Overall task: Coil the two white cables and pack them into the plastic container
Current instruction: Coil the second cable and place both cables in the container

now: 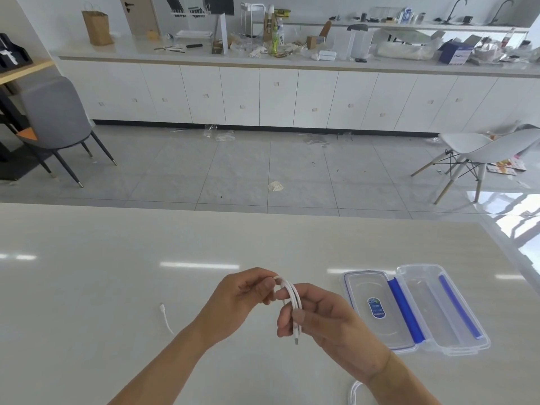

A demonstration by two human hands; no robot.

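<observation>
Both hands hold one white cable (pixel 293 296) above the table. My left hand (pixel 242 299) pinches its top loop. My right hand (pixel 318 314) grips the coiled strands, and a plug end hangs below its fingers. A loose stretch of white cable with a plug (pixel 165 317) lies on the table left of my left forearm; I cannot tell which cable it belongs to. Another white cable loop (pixel 354 393) shows at the bottom edge under my right wrist. The clear plastic container (pixel 447 340) lies to the right, and its lid (pixel 353 290) with blue seals lies flat beside it.
The pale table (pixel 117 273) ends at a far edge, with tiled floor beyond. A grey chair (pixel 55 118) stands far left and a white chair (pixel 482 153) far right. A cluttered counter (pixel 292 62) runs along the back wall.
</observation>
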